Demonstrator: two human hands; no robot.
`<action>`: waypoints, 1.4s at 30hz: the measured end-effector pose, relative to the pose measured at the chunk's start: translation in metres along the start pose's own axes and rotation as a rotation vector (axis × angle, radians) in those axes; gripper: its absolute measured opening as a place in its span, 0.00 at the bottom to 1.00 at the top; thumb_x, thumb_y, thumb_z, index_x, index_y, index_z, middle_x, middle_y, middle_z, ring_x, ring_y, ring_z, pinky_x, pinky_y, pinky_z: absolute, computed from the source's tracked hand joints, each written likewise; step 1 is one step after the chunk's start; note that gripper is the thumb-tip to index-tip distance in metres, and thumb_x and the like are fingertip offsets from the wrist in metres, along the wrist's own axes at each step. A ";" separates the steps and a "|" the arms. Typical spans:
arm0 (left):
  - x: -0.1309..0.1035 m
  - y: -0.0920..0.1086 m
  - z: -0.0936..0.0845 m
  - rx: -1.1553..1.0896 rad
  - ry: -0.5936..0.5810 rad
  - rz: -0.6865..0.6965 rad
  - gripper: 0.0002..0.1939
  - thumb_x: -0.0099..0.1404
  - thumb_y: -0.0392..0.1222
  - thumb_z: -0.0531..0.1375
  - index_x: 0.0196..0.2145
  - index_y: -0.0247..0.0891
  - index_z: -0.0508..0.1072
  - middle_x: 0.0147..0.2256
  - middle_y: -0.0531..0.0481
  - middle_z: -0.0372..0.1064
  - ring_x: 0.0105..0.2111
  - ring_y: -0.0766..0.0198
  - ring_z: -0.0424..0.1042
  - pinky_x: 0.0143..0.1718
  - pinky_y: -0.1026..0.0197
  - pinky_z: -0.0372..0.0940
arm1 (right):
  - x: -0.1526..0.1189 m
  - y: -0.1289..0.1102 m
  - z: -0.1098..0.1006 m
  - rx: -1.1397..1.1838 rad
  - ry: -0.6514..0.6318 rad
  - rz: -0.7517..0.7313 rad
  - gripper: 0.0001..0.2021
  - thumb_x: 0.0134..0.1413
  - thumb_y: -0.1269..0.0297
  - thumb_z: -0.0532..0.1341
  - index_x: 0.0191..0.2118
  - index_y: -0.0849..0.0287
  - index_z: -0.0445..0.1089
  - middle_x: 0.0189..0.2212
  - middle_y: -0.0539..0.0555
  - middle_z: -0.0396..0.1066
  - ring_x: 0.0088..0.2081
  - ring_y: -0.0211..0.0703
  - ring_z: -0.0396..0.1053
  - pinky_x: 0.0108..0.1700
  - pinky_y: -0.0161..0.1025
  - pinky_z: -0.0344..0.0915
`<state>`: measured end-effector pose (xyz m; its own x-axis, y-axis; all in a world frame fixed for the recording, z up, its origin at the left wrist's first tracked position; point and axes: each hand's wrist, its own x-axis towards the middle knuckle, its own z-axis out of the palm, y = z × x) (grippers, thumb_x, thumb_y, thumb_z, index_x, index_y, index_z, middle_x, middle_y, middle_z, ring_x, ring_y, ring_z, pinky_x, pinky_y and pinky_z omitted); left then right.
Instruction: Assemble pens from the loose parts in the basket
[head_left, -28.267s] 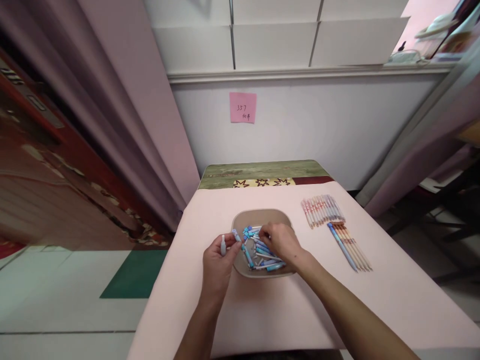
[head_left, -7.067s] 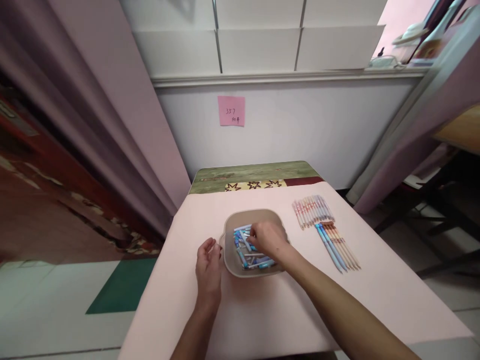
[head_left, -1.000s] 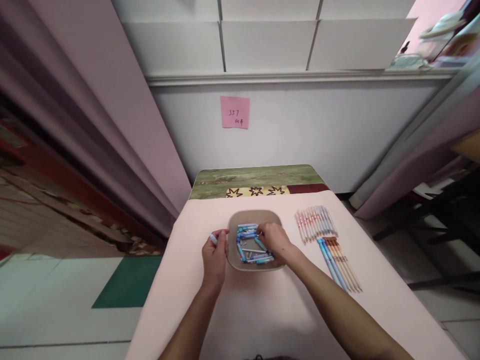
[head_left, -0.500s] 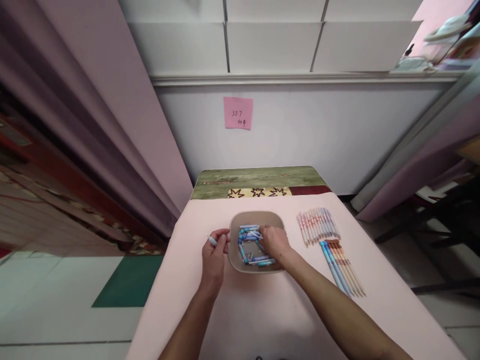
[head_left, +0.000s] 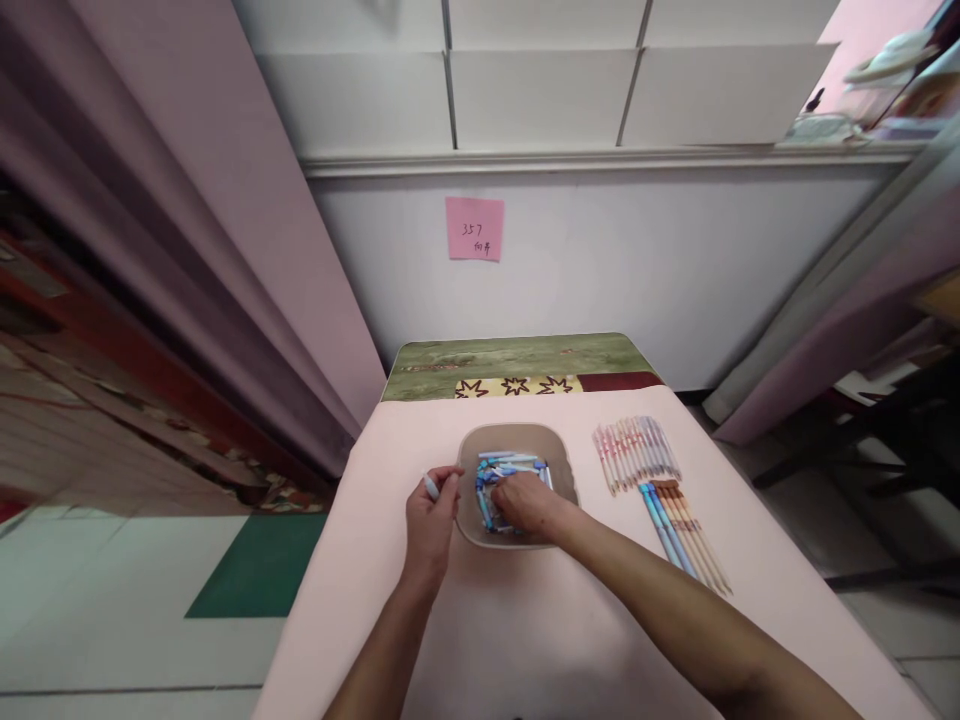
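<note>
A beige square bowl (head_left: pixel 517 436) stands on the pink-covered table and holds several blue and white pen parts (head_left: pixel 486 480). Just left of its rim, my left hand (head_left: pixel 433 505) is closed on a light blue pen part (head_left: pixel 430 487). My right hand (head_left: pixel 525 502) reaches into the bowl, its fingers bent down among the parts; its fingertips and anything between them are hidden.
Right of the bowl lie a row of pens with pink to grey caps (head_left: pixel 636 447) and, nearer, a row of blue and brown pens (head_left: pixel 684 530). A pink note (head_left: pixel 475 229) is on the wall behind the table (head_left: pixel 525 620).
My right hand has moved left and slightly nearer inside the bowl, uncovering parts at its right side. The pen part in my left hand is tilted more upright.
</note>
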<state>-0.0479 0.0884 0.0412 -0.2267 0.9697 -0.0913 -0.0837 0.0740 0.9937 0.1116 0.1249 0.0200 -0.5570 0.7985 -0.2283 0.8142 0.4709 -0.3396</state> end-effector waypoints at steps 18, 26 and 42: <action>-0.008 0.002 0.034 0.103 -0.306 0.158 0.08 0.55 0.43 0.64 0.32 0.38 0.78 0.29 0.48 0.75 0.31 0.58 0.73 0.36 0.59 0.66 | -0.049 0.007 -0.021 1.431 0.429 0.054 0.14 0.42 0.57 0.67 0.32 0.61 0.67 0.21 0.45 0.69 0.24 0.35 0.69 0.28 0.32 0.64; -0.008 0.005 0.039 0.110 -0.240 0.128 0.09 0.53 0.45 0.66 0.28 0.36 0.78 0.27 0.48 0.75 0.29 0.60 0.71 0.34 0.60 0.64 | -0.044 -0.004 -0.018 1.614 0.506 0.107 0.18 0.40 0.54 0.69 0.34 0.61 0.71 0.24 0.48 0.71 0.25 0.34 0.67 0.30 0.33 0.65; 0.005 0.013 0.005 -0.028 -0.097 0.010 0.19 0.55 0.54 0.63 0.32 0.33 0.74 0.24 0.53 0.66 0.17 0.73 0.57 0.19 0.67 0.51 | -0.009 -0.011 -0.008 0.476 0.246 0.262 0.03 0.43 0.71 0.62 0.26 0.61 0.75 0.26 0.55 0.77 0.32 0.44 0.74 0.36 0.34 0.64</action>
<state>-0.0453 0.0952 0.0536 -0.1330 0.9884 -0.0731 -0.1092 0.0587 0.9923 0.1087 0.1154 0.0333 -0.2472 0.9555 -0.1610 0.7247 0.0720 -0.6853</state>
